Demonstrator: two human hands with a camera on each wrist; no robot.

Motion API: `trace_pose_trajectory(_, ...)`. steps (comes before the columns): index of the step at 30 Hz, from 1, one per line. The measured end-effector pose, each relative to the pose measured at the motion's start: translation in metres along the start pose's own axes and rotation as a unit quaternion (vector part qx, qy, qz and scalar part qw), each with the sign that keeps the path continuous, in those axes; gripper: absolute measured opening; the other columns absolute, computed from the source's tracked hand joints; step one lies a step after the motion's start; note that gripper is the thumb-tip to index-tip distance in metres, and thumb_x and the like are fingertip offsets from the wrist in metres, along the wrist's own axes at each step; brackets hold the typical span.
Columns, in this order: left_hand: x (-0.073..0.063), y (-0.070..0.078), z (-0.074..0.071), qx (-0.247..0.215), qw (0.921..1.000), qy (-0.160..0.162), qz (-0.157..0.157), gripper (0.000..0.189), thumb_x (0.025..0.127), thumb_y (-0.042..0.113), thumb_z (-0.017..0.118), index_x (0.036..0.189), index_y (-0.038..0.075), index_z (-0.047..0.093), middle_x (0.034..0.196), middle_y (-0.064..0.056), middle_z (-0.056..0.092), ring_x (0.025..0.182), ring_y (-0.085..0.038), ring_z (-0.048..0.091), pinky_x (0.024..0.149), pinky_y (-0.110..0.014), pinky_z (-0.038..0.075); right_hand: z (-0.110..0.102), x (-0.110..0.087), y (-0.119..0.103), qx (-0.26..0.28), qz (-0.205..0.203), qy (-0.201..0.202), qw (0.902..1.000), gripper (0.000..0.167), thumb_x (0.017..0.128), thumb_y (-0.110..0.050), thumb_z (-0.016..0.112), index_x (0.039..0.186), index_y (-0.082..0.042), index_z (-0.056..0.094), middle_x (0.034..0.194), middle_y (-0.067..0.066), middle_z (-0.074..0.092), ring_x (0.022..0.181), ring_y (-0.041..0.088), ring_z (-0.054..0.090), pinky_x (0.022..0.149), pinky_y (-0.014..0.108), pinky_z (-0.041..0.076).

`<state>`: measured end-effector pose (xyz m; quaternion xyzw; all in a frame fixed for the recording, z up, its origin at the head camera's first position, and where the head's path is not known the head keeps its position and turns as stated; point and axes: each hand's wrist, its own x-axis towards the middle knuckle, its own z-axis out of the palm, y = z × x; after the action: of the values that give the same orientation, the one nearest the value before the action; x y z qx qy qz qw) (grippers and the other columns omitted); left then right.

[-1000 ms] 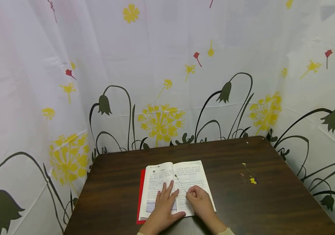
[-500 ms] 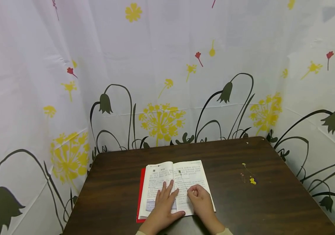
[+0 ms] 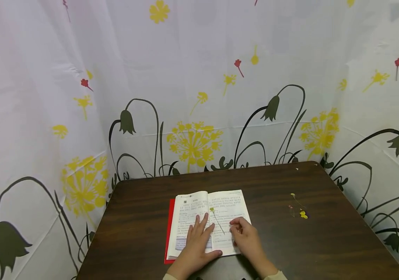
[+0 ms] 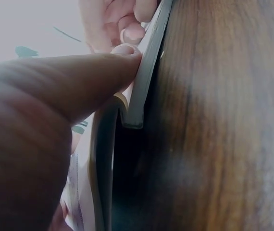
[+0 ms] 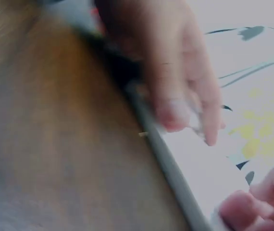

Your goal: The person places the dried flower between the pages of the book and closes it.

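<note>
An open book [image 3: 232, 198] with printed pages and a red cover edge lies on the table. My left hand [image 3: 196, 243] rests flat with spread fingers across its left page and gutter, the thumb reaching the lower edge. On the right page lies a dried flower [image 3: 218, 222], a thin stem with a small yellow-green head near the gutter. Just right of the stem's lower end is my right hand [image 3: 245, 236], fingers loosely curled, apart from the stem. In the right wrist view the right fingertips [image 5: 238, 207] hover by the page edge, partly cut off by the frame.
Several more dried flowers lie on the dark wooden table [image 3: 143, 217] to the right: a yellow bloom [image 3: 303, 214], a thin-stemmed one [image 3: 293, 195] and a small reddish sprig [image 3: 291, 210]. A flower-printed curtain [image 3: 192, 77] hangs behind and around the table.
The right hand held the stem and shifted the flower up and right, then back down. Now it has let go and moved slightly right. The left hand stays on the book.
</note>
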<state>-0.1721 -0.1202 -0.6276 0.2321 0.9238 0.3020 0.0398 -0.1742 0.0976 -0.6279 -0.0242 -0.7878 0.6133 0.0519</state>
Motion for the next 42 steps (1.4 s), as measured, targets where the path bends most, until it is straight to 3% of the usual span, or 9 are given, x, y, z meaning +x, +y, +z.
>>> trace_pose_trajectory(6, 0.001, 0.000, -0.002, 0.009, 0.9999, 0.003, -0.005, 0.097, 0.089, 0.053, 0.085, 0.162, 0.004, 0.046, 0.183, -0.016, 0.022, 0.168, -0.052, 0.011, 0.127, -0.080, 0.015, -0.007, 0.005, 0.004, -0.007, -0.033, -0.156, 0.9872, 0.017, 0.103, -0.008, 0.070, 0.120, -0.005, 0.073, 0.097, 0.009, 0.081, 0.058, 0.007, 0.061, 0.052, 0.025, 0.055)
trace_pose_trajectory(9, 0.001, 0.000, -0.002, 0.009, 0.9999, 0.007, -0.001, 0.095, 0.089, 0.052, 0.086, 0.162, 0.005, 0.048, 0.182, -0.016, 0.022, 0.168, -0.052, 0.012, 0.127, -0.081, 0.016, -0.008, 0.007, 0.004, -0.021, -0.045, -0.191, 0.9804, 0.015, 0.104, -0.012, 0.071, 0.119, -0.009, 0.075, 0.098, 0.005, 0.081, 0.061, 0.006, 0.062, 0.054, 0.023, 0.056)
trace_pose_trajectory(16, 0.002, 0.000, -0.001, 0.005, 0.9998, 0.017, 0.009, 0.093, 0.089, 0.052, 0.086, 0.161, 0.006, 0.049, 0.182, -0.018, 0.023, 0.167, -0.054, 0.012, 0.126, -0.082, 0.017, -0.008, 0.008, 0.006, -0.048, -0.070, -0.174, 0.9812, 0.024, 0.100, -0.003, 0.072, 0.122, -0.013, 0.074, 0.098, 0.003, 0.078, 0.059, 0.002, 0.058, 0.052, 0.022, 0.051)
trace_pose_trajectory(21, 0.004, -0.001, -0.001, 0.009, 0.9998, 0.018, 0.008, 0.093, 0.089, 0.052, 0.086, 0.160, 0.005, 0.049, 0.182, -0.016, 0.023, 0.168, -0.053, 0.013, 0.126, -0.082, 0.017, -0.008, 0.009, 0.007, -0.044, -0.079, -0.198, 0.9761, 0.033, 0.099, 0.005, 0.063, 0.125, -0.013, 0.072, 0.105, 0.001, 0.083, 0.056, 0.002, 0.057, 0.050, 0.020, 0.049)
trace_pose_trajectory(27, 0.007, -0.001, -0.001, 0.018, 0.9997, 0.016, 0.011, 0.086, 0.090, 0.054, 0.084, 0.160, 0.016, 0.053, 0.182, -0.016, 0.023, 0.168, -0.053, 0.014, 0.126, -0.082, 0.018, -0.012, 0.008, 0.003, -0.051, -0.089, -0.204, 0.9736, 0.035, 0.096, 0.007, 0.062, 0.122, -0.014, 0.073, 0.108, 0.002, 0.083, 0.058, 0.001, 0.058, 0.053, 0.020, 0.050)
trace_pose_trajectory(33, 0.003, 0.001, 0.000, 0.009, 0.9996, 0.010, 0.026, 0.071, 0.091, 0.054, 0.084, 0.152, 0.024, 0.063, 0.181, -0.018, 0.025, 0.166, -0.057, 0.014, 0.124, -0.084, 0.018, -0.035, -0.001, 0.008, -0.105, -0.183, -0.194, 0.9582, 0.033, 0.092, 0.005, 0.076, 0.119, -0.014, 0.075, 0.107, 0.002, 0.078, 0.067, -0.002, 0.055, 0.060, 0.021, 0.050)
trace_pose_trajectory(38, -0.002, 0.003, 0.000, -0.002, 0.9997, 0.006, 0.022, 0.071, 0.090, 0.053, 0.084, 0.150, 0.021, 0.064, 0.181, -0.018, 0.025, 0.167, -0.056, 0.014, 0.124, -0.084, 0.016, -0.069, -0.003, 0.025, -0.193, -0.319, -0.162, 0.9136, 0.045, 0.087, -0.006, 0.088, 0.128, -0.019, 0.075, 0.127, -0.004, 0.074, 0.110, 0.014, 0.066, 0.106, 0.034, 0.032)
trace_pose_trajectory(40, -0.002, 0.004, -0.001, -0.006, 0.9998, 0.004, 0.018, 0.072, 0.090, 0.052, 0.085, 0.151, 0.021, 0.063, 0.181, -0.018, 0.025, 0.167, -0.055, 0.013, 0.125, -0.084, 0.015, -0.081, -0.001, 0.031, -0.205, -0.329, -0.166, 0.9066, 0.051, 0.086, -0.011, 0.089, 0.135, -0.017, 0.074, 0.140, -0.001, 0.071, 0.133, 0.025, 0.062, 0.116, 0.036, 0.016)
trace_pose_trajectory(42, -0.003, 0.004, -0.002, -0.010, 0.9999, 0.002, 0.013, 0.073, 0.090, 0.053, 0.084, 0.151, 0.020, 0.062, 0.181, -0.017, 0.024, 0.167, -0.054, 0.012, 0.125, -0.084, 0.014, -0.091, 0.002, 0.036, -0.195, -0.317, -0.184, 0.9098, 0.054, 0.087, -0.014, 0.088, 0.139, -0.013, 0.072, 0.148, 0.007, 0.069, 0.146, 0.032, 0.056, 0.125, 0.027, 0.002)
